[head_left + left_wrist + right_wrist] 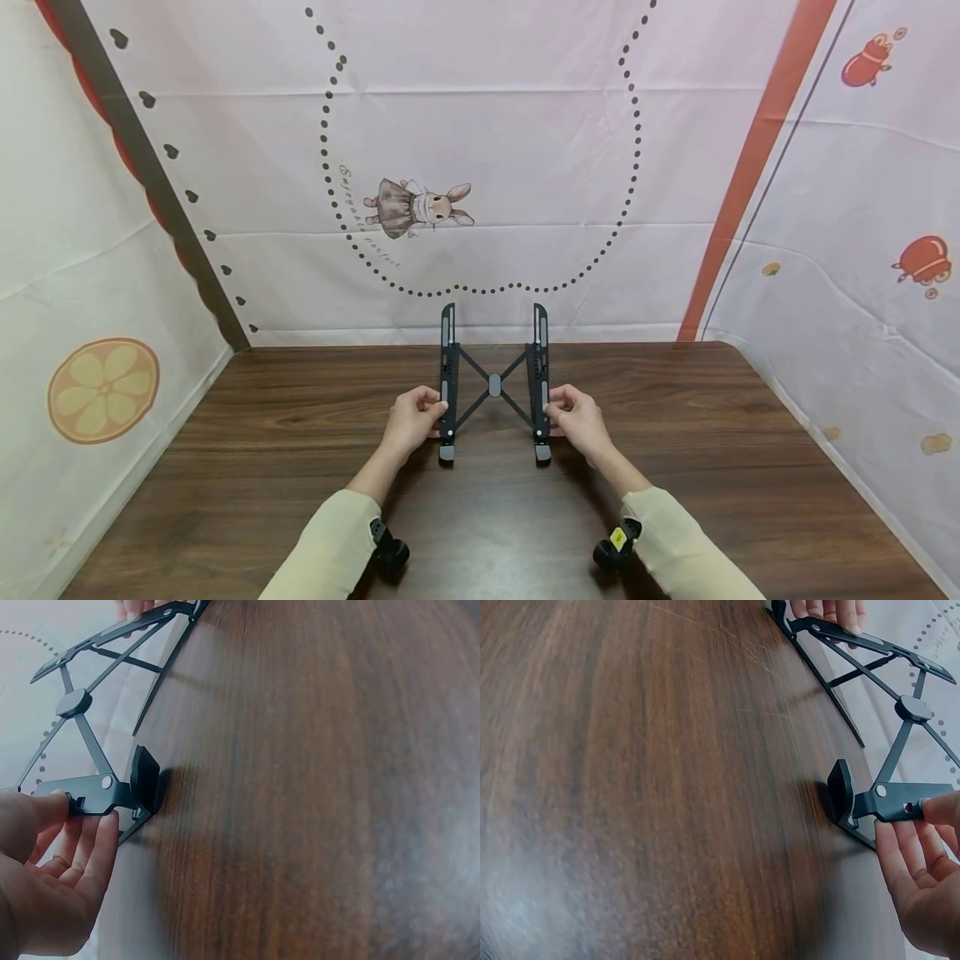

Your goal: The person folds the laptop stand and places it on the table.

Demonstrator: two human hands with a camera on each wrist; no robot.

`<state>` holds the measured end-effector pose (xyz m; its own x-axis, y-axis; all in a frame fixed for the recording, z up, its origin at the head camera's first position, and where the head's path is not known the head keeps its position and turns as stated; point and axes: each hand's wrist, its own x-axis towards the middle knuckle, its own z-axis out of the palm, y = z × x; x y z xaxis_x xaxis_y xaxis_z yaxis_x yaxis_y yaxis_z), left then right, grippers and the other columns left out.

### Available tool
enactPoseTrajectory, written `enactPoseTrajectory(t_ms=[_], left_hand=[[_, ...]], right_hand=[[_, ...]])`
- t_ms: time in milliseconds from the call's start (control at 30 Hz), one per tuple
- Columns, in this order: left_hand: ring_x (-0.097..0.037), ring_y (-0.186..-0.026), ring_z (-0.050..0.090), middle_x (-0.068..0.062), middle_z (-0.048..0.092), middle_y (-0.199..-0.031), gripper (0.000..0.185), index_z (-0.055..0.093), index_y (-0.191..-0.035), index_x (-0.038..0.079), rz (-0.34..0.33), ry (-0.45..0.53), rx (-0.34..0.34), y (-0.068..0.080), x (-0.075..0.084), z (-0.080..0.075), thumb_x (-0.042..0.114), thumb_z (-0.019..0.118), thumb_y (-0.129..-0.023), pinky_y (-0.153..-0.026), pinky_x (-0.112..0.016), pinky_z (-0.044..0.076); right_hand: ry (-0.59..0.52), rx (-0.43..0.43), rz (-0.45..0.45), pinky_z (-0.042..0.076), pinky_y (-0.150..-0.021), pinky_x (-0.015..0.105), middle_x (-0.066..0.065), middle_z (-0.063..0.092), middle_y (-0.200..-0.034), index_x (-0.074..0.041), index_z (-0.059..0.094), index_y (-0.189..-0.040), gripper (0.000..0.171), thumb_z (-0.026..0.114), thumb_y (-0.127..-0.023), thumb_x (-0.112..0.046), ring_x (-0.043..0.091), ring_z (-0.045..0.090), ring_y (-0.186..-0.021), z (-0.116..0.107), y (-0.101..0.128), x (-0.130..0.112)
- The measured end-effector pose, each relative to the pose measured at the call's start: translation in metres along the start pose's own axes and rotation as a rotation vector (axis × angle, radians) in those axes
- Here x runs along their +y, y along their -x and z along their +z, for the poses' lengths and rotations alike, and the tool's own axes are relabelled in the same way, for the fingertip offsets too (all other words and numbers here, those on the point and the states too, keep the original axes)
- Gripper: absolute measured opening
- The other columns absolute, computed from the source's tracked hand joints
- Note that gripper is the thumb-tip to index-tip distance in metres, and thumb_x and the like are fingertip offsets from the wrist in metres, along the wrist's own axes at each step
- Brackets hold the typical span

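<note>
One black folding stand point(494, 385) stood mid-table, its two side rails already spread apart and its cross-brace opened into an X; it seemed largely unfolded. The left hand point(411, 419) pinched the left rail, the right hand point(579, 419) the right, on the wooden table point(712, 433).

we wear pale cream long sleeves, the left sleeve point(326, 546) at the lower left of the head view and the right sleeve point(686, 546) at the lower right. each cuff ends just short of a bare hand. a black camera mount point(390, 550) hangs under the left wrist; the right mount point(615, 546) carries a small yellow sticker.
</note>
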<state>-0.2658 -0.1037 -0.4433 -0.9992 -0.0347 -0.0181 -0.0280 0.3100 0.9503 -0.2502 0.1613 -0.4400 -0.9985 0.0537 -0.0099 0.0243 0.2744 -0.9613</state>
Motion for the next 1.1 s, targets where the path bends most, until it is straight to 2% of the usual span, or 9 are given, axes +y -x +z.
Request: enactPoseTrajectory(t_ms=[533,767,1100], left_hand=[[-0.017,-0.061,0.059,-0.007,0.061,-0.075,0.010,0.061,-0.093,0.001,0.006,0.002,-0.008,0.000,0.001,0.004,0.008,0.062,-0.086,-0.056,-0.031,0.055],[-0.015,-0.060,0.059,-0.008,0.062,-0.080,0.010,0.061,-0.094,0.001,-0.007,0.010,-0.027,0.000,0.002,0.005,0.008,0.062,-0.087,-0.059,-0.034,0.056],[-0.017,-0.061,0.059,-0.008,0.062,-0.079,0.010,0.062,-0.094,0.002,-0.017,0.009,-0.034,0.001,0.003,0.006,0.009,0.062,-0.087,-0.055,-0.029,0.054]], right_hand=[[-0.014,-0.002,-0.009,0.056,-0.064,0.034,0.011,0.062,-0.086,0.001,0.059,-0.104,0.019,0.060,-0.085,-0.001,0.015,0.063,-0.069,0.007,0.000,-0.002],[-0.016,-0.010,-0.020,0.056,-0.064,0.035,0.014,0.063,-0.088,0.003,0.058,-0.105,0.021,0.060,-0.085,0.000,0.017,0.063,-0.070,0.010,0.003,-0.007],[-0.017,-0.012,-0.027,0.056,-0.065,0.037,0.013,0.063,-0.087,0.003,0.058,-0.104,0.019,0.059,-0.085,0.000,0.015,0.062,-0.070,0.016,0.000,-0.004]])
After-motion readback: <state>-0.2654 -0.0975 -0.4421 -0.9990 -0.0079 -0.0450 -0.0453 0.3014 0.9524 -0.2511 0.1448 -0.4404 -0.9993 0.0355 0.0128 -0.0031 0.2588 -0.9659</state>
